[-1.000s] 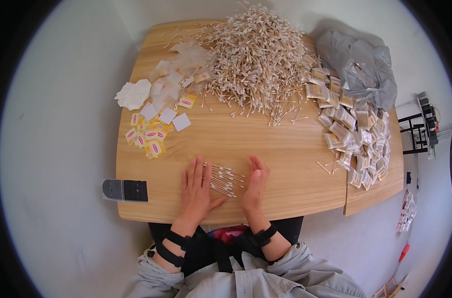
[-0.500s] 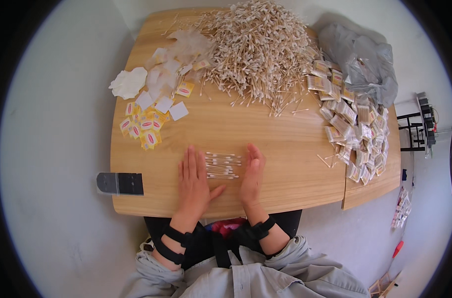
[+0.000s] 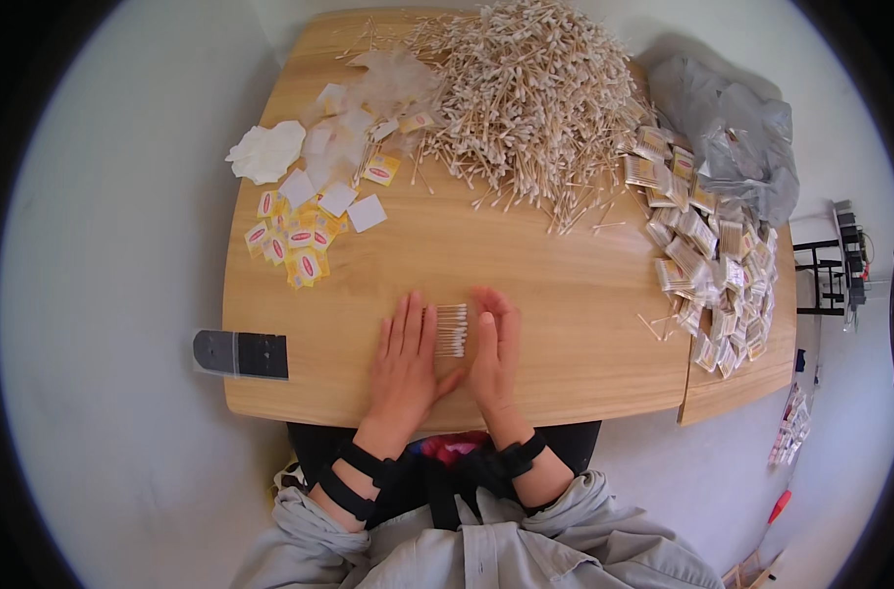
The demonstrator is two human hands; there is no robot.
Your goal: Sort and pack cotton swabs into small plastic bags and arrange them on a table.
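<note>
Hands first: we see the left hand [image 3: 405, 355] lying flat, fingers spread, and the right hand [image 3: 493, 348] set on edge, fingers straight and together, each gripping nothing. Between them a small row of wooden cotton swabs [image 3: 451, 329] rests on the light wooden surface [image 3: 565, 294], touched on both sides. Farther left we find yellow-and-red paper labels [image 3: 295, 240] and clear plastic sleeves [image 3: 344, 147]; at the far edge, a big heap of loose swabs [image 3: 530, 93]; right, bagged swab packets [image 3: 712, 265].

Packing workshop, cotton swab heap [image 3: 530, 93], filled packets [image 3: 707, 255]
</note>
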